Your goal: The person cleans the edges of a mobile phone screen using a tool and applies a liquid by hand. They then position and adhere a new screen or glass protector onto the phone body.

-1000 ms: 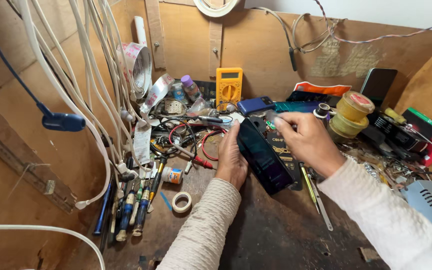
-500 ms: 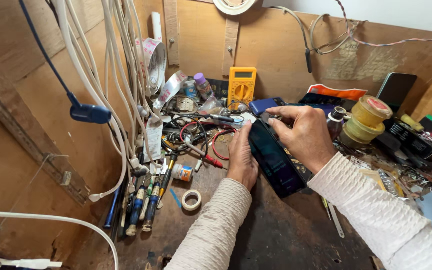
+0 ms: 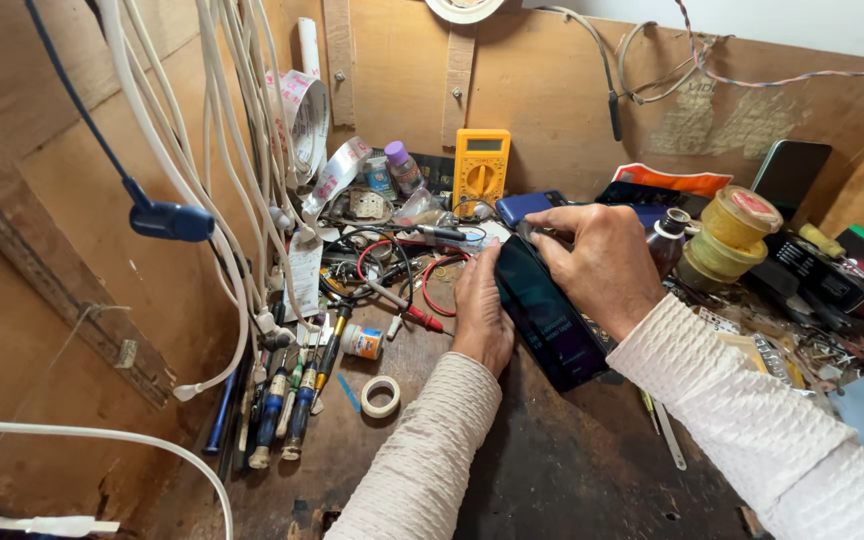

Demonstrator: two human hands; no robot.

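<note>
A dark smartphone (image 3: 550, 320) lies tilted between both of my hands above a cluttered wooden workbench (image 3: 512, 470). My left hand (image 3: 480, 310) presses flat against the phone's left long edge. My right hand (image 3: 602, 265) curls over its top right edge, fingers gripping the upper end. The screen faces up and looks dark. Both sleeves are cream knitted fabric.
A yellow multimeter (image 3: 480, 165) leans on the back wall. Red and black probe leads (image 3: 422, 290), screwdrivers (image 3: 297, 400) and a small tape roll (image 3: 381, 396) lie to the left. White cables (image 3: 242, 180) hang at left. Yellow tape rolls (image 3: 732, 235) stand at right.
The view has shifted slightly, so the hands and phone sit a little more to the right. Both hands keep their hold on the phone.
</note>
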